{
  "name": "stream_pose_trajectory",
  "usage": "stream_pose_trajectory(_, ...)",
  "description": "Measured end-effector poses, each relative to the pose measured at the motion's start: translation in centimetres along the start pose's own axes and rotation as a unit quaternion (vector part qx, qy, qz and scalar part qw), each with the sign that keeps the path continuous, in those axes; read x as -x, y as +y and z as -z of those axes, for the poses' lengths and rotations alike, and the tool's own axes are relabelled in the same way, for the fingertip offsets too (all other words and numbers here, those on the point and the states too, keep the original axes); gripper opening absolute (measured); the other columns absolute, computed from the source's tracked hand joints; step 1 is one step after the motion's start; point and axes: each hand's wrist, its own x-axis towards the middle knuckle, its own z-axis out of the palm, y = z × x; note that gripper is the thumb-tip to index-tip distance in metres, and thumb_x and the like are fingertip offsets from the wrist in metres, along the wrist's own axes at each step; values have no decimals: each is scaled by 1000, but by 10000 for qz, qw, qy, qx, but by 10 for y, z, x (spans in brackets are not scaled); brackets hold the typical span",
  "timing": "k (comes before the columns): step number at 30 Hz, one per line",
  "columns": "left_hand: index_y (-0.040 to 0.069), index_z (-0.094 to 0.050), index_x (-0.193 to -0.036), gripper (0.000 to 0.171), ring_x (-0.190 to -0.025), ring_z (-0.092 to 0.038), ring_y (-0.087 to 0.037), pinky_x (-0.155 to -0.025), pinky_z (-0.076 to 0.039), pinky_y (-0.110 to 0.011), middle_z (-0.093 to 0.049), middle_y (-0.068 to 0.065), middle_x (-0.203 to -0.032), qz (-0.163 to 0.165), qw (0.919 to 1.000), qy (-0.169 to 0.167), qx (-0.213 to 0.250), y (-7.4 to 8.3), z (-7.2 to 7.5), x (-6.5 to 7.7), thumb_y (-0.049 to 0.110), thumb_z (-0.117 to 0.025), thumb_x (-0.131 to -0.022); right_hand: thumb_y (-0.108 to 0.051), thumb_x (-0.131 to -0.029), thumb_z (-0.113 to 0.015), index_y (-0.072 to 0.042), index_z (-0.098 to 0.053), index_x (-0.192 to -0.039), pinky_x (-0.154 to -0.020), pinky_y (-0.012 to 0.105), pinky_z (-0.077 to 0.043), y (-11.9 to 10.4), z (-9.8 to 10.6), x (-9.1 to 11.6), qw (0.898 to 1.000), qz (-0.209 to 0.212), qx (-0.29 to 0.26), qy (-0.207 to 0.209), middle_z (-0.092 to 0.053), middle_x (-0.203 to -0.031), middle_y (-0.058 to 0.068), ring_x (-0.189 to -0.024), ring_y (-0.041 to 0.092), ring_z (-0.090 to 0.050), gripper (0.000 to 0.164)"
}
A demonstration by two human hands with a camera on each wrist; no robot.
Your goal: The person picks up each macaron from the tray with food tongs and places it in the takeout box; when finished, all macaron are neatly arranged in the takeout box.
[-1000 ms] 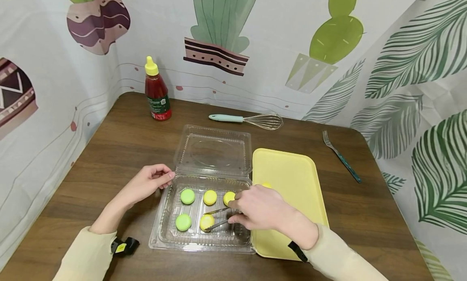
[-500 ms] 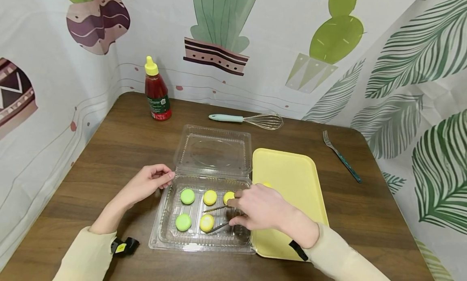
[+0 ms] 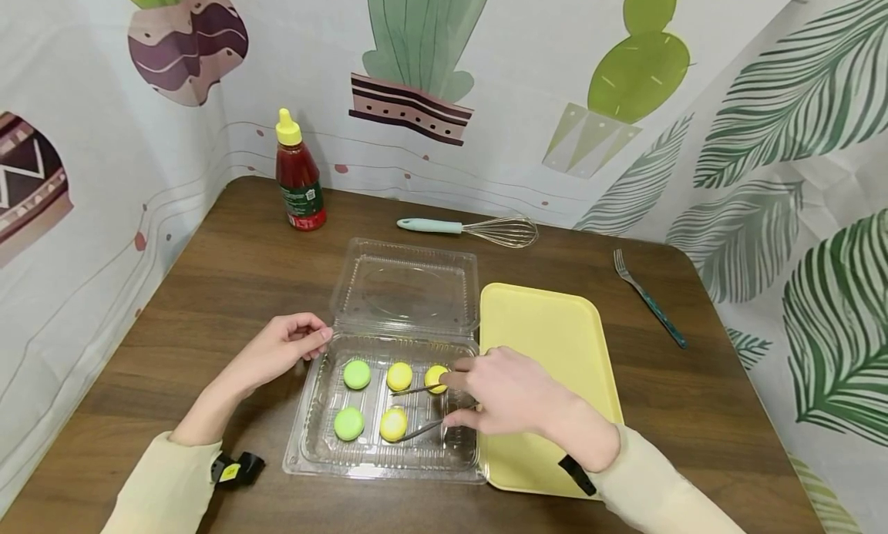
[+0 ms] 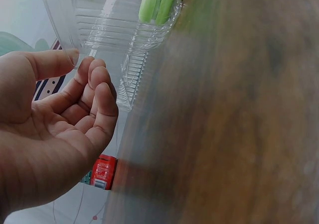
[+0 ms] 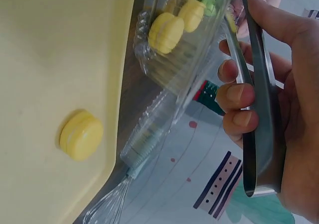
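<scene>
Right hand (image 3: 509, 391): fingers and thumb curled round metal tongs (image 5: 267, 149), gripping them with the two ends standing apart.
Near yellow macaron (image 3: 393, 423): between the tong ends, inside the container; I can't make out whether they touch it.
Left hand (image 3: 284, 345): thumb and forefinger pinching the clear container (image 3: 388, 468) by its rear left corner.
Green macarons (image 3: 357, 374): two, in the container's left column.
Other yellow macarons (image 3: 398, 376): one behind the near one, one by the right hand's fingertips.
Lid (image 3: 409, 287): folded back.
Yellow tray (image 3: 548, 326): right of the container, bearing one macaron (image 5: 81, 135).
Further off: whisk (image 3: 447, 226) behind the lid, sauce bottle (image 3: 300, 183) upright far left, fork (image 3: 649, 303) right, all on the brown worktop (image 3: 208, 272).
</scene>
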Motion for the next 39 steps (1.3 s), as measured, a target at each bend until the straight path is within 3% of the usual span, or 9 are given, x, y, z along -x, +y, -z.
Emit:
stream_pose_trajectory(9, -4, -63, -100, 23, -73, -57, -20, -55, -48, -30, -60, -8, -80, -3, 10000, -10, 32, -1, 0, 1, 18, -61, -101, -52, -88, -71, -13, -73, -116, -70, 39, -56, 13, 8, 15, 9986, -273, -251, 365, -72, -101, -3, -68, 9, -67, 48)
stream_pose_trajectory(16, -5, -62, -99, 23, -73, -57, -20, -55, -47, -30, -60, -8, -80, -32, 10000, -23, 27, -1, -1, 0, 18, -61, -101, -51, -85, -74, -15, -74, -114, -63, 37, -53, 27, 18, 29, 9956, -485, -178, 785, -65, -86, -9, -55, 2, -52, 46)
stream_pose_trajectory(23, -5, -62, -99, 23, -73, -56, -20, -55, -47, -30, -59, -8, -80, -20, 10000, -19, 49, -1, 0, 1, 18, -61, -101, -48, -86, -75, -14, -73, -113, -53, 22, -43, 46, 26, 46, 9906, -711, -277, 1134, -57, -79, -15, -52, -5, -41, 44)
stream_pose_trajectory(30, -4, -62, -100, 23, -73, -56, -20, -54, -48, -30, -59, -8, -80, -30, 10000, -25, 66, -1, 0, 0, 18, -61, -101, -48, -85, -77, -18, -72, -112, -50, 22, -35, 68, 25, 67, 9846, -1322, -200, 1129, -46, -72, -16, -53, -1, -38, 41)
stream_pose_trajectory(39, -4, -62, -100, 23, -74, -57, -21, -55, -48, -31, -60, -9, -81, -17, 10000, -27, 78, 0, 0, 1, 19, -62, -100, -43, -85, -78, -16, -72, -109, -48, 24, -29, 88, 10, 88, 9799, -1695, -216, 1025, -47, -71, -10, -54, 2, -34, 37)
